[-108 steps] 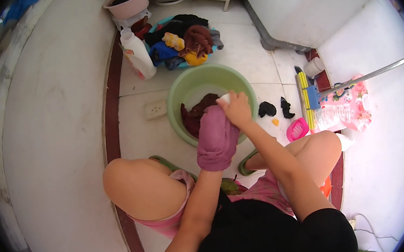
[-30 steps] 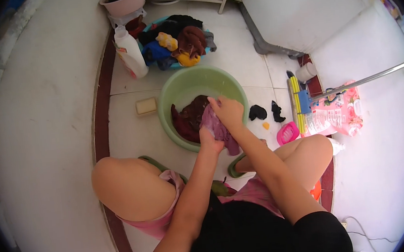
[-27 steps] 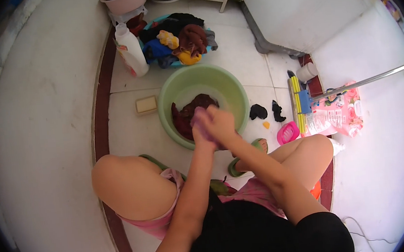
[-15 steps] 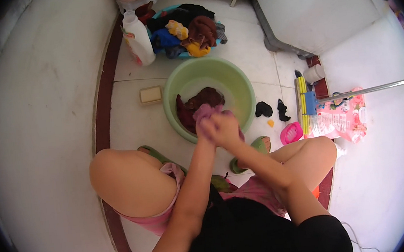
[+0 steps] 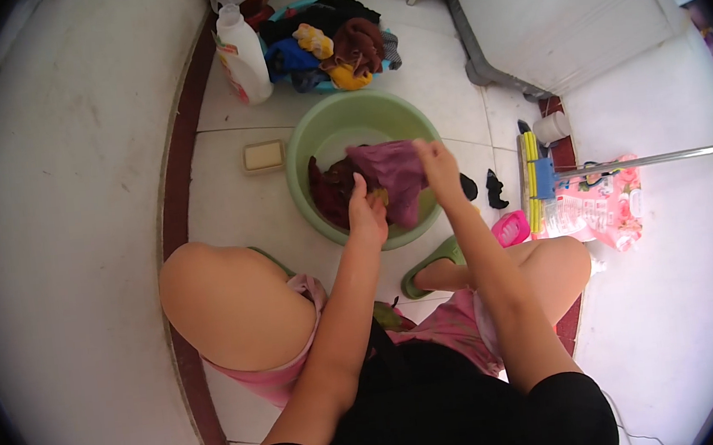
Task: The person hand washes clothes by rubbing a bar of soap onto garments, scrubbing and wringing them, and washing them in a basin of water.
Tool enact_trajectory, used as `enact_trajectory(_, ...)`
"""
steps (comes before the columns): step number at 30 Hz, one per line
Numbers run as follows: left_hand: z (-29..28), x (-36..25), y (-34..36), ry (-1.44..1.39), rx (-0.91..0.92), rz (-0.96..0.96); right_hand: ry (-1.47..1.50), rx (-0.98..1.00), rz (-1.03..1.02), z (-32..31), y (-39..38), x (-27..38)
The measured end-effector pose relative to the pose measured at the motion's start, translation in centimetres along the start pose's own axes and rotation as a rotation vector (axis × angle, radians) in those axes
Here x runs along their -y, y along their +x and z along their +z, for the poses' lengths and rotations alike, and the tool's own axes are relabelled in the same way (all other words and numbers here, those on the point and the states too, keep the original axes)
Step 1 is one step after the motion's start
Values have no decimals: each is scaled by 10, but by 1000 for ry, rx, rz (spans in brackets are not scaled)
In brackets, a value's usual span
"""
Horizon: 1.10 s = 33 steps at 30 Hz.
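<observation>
A purple cloth [image 5: 394, 172] hangs spread out over the green basin [image 5: 303, 129]. At its right upper edge my right hand [image 5: 439, 166] pinches it with closed fingers. My left hand [image 5: 366, 215] is beside the cloth's lower left part, thumb raised and fingers apart. A small yellowish patch [image 5: 380, 195] shows by its fingertips; I cannot make out what it is. Dark red, wet-looking clothing [image 5: 328, 193] lies in the bottom of the basin, partly hidden by the cloth and my left hand.
A soap bar in a dish [image 5: 263, 156] sits left of the basin. Behind stand a white bottle [image 5: 244, 57] and a blue tub [image 5: 329, 86] heaped with clothes. To the right are black scraps [image 5: 496, 189], a pink brush [image 5: 512, 229], a mop [image 5: 545, 179] and a pink bag [image 5: 604, 207].
My hands were together, squeezing the bunched purple cloth. They have parted, my right hand moving right, and the cloth is now opened out.
</observation>
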<state>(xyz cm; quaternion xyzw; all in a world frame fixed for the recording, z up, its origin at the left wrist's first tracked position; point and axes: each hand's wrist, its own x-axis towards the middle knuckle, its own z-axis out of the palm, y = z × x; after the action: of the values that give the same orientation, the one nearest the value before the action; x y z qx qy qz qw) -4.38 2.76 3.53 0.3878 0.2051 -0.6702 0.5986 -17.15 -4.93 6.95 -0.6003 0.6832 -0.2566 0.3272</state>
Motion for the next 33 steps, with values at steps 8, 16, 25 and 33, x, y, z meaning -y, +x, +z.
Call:
enact_trajectory(8,-90,12,61,-153,721,-227,-250,291,-984,43,-155,46)
enact_trajectory(16,3,17,-22,-169,462,-242,-331,-178,-261,28,-46,27)
enact_trajectory(25,-4,19,-14,71,446,-158,-551,-95,-3,32,-24,-17)
enact_trajectory(33,9,-8,-25,329,360,103,335,320,-500,-9,-32,0)
